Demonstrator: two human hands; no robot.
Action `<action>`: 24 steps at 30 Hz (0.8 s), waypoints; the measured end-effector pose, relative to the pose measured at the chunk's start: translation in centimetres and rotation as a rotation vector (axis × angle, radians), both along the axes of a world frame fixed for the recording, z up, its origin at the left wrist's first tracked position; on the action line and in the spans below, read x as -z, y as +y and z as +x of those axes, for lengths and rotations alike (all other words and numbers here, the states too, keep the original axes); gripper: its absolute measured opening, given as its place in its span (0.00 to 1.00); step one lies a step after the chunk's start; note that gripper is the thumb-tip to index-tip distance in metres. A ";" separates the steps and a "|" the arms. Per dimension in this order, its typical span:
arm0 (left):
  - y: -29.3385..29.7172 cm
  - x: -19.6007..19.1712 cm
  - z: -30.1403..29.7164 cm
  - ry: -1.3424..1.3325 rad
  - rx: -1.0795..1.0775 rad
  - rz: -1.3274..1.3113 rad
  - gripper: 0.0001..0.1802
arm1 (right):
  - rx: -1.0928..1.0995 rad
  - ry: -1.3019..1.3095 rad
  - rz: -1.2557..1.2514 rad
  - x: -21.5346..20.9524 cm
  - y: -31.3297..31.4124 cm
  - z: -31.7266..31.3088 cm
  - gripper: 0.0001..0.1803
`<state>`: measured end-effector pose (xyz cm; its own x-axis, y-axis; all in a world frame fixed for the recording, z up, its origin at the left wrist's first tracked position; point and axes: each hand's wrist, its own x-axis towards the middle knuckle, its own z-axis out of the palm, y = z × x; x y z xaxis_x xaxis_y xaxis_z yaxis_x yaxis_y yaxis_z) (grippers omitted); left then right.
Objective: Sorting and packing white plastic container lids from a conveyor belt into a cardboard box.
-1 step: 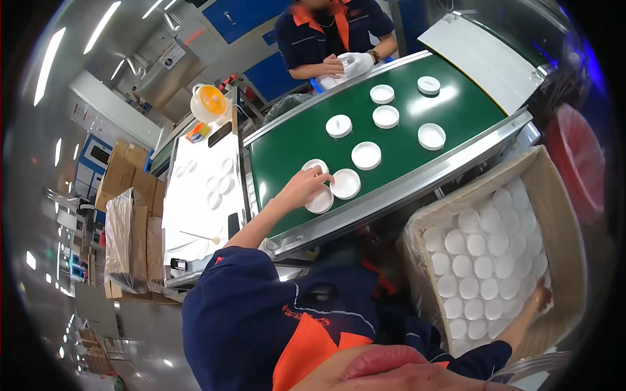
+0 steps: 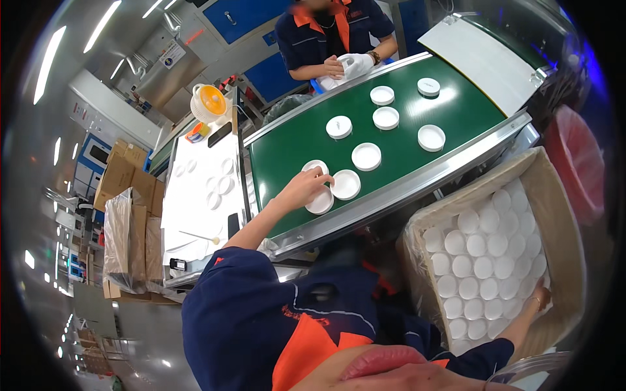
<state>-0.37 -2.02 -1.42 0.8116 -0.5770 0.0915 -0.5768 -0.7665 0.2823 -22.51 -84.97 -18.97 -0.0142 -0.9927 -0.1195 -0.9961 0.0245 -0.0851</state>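
On the green conveyor belt, my left hand reaches over the near-left group of shallow round white lids. Its fingers curl over the rim of one white round lid, partly covered by the hand. Against the fingertips lies another white lid, and a third lid sits just beyond them. Down to the right, my right hand is inside a lined cardboard box, by its right wall. Rows of round white pieces fill the box beside it. The right hand's fingers are mostly hidden.
Several more white lids, such as one lid, lie spread along the belt. Across it sits a person holding white cloth. A white table with a phone stands left. A red bin is beyond the box.
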 end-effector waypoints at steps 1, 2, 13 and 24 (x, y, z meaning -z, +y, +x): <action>5.9 -3.8 0.9 -0.008 0.016 0.101 0.14 | 0.016 -0.008 0.101 6.9 6.7 -1.2 0.63; 5.5 -2.9 0.6 -0.010 0.051 0.062 0.13 | -0.134 0.111 0.136 6.0 2.5 -3.8 0.62; 10.1 -0.8 3.8 -0.239 -0.453 -0.095 0.09 | -0.835 -0.030 -0.005 0.1 7.4 -8.8 0.36; 6.6 0.9 7.8 -0.098 -0.421 -0.212 0.09 | -0.860 -0.572 -0.877 -11.8 16.9 -10.8 0.28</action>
<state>7.43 4.60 -2.35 0.9525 -0.1599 0.2593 -0.2599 -0.8706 0.4177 -33.30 -68.07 -7.13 0.4821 -0.4140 0.7721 -0.4888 -0.8585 -0.1551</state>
